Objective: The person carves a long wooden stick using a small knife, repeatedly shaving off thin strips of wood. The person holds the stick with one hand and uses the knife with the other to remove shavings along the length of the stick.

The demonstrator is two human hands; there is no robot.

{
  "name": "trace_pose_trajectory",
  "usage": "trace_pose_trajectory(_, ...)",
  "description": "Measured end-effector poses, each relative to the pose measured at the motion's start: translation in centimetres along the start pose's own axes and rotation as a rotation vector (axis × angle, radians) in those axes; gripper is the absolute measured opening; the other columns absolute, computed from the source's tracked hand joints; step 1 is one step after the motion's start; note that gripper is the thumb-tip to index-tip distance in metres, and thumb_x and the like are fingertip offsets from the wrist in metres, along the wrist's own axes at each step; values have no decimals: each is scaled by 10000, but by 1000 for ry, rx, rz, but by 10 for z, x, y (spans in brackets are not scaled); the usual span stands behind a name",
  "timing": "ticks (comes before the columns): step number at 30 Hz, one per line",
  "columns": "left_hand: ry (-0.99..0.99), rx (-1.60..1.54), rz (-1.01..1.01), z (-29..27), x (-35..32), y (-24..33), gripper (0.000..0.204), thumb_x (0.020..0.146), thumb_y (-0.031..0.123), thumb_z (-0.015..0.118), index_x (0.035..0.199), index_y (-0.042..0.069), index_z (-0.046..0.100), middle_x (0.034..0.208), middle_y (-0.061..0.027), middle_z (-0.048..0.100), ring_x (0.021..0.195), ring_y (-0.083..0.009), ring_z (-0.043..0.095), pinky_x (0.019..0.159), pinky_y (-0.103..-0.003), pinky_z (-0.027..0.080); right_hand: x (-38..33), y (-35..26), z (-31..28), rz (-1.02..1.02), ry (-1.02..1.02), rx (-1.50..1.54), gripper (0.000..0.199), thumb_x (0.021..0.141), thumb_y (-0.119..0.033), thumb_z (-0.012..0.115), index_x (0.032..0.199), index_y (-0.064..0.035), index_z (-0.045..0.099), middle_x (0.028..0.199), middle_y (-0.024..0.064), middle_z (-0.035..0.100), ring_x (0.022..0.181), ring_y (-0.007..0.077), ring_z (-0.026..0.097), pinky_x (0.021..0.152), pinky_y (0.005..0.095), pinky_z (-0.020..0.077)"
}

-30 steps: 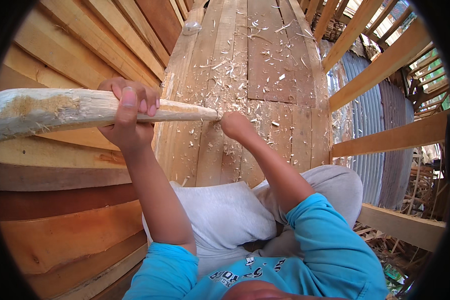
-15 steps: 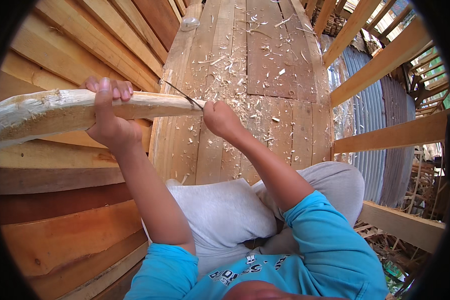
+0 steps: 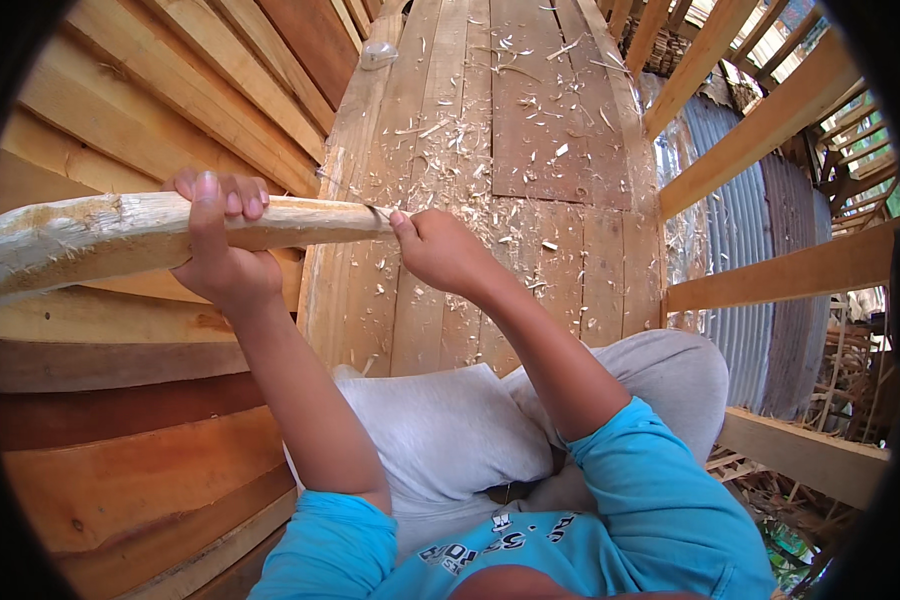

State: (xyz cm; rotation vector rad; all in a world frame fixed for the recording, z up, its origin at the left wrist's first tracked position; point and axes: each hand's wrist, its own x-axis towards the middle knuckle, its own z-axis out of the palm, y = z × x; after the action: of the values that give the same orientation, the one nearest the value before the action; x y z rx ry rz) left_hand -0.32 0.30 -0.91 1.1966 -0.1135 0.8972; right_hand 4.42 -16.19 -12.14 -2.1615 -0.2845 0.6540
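Observation:
A long, curved piece of pale, peeled wood (image 3: 80,240) reaches in from the left edge and tapers toward the middle. My left hand (image 3: 226,240) is wrapped round it from below, thumb on top and fingers over the far side. At the narrow end, my right hand (image 3: 440,250) is closed on a thin, dark-bladed knife (image 3: 375,212). The blade crosses the wood near its tip and points away to the upper left; it is blurred by motion. My right fist hides the knife's handle.
Curled wood shavings (image 3: 440,150) lie scattered over the plank floor (image 3: 420,320). Stacked boards (image 3: 140,460) form the left side. A small clear plastic container (image 3: 378,55) stands at the far left. Wooden rails (image 3: 780,280) and corrugated metal sheets (image 3: 740,230) line the right.
My right hand and the knife have shifted slightly left and down, and the blade is now blurred. The left hand keeps its grip, the wood tipping down slightly at its narrow end.

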Motion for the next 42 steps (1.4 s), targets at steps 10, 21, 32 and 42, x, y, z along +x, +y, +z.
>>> trace_pose_trajectory(10, 63, -22, 13, 3, 4, 2, 198, 808, 96, 658, 847, 112, 465, 635, -18, 439, 576, -125, 434, 588, -298, 408, 15, 21, 19, -77, 95, 1, 543, 1002, -349, 351, 859, 68, 667, 790, 299, 644, 784, 461, 638, 770, 510, 504)
trace_pose_trajectory(21, -20, -83, 10, -10, 6, 3, 168, 825, 60, 627, 852, 100, 466, 642, -25, 438, 583, -132, 439, 584, -304, 410, 17, 16, 18, -20, 55, -177, 473, 988, -326, 407, 918, 66, 661, 876, 288, 662, 857, 421, 657, 799, 492, 505)
trace_pose_trajectory(32, 76, 17, -2, 0, 2, -1, 171, 840, 96, 615, 897, 96, 454, 694, -5, 411, 636, -130, 425, 668, -312, 391, 15, 20, 23, -117, 63, 66, 469, 975, -325, 458, 806, 68, 651, 764, 287, 641, 773, 432, 643, 717, 496, 483)
trace_pose_trajectory(42, 105, 27, 22, 2, 6, -4, 193, 833, 82, 632, 922, 101, 461, 726, -7, 417, 693, -143, 434, 707, -317, 389, 16, 17, 17, -30, 68, -75, 439, 959, -338, 477, 835, 38, 667, 787, 258, 658, 801, 427, 650, 750, 492, 499)
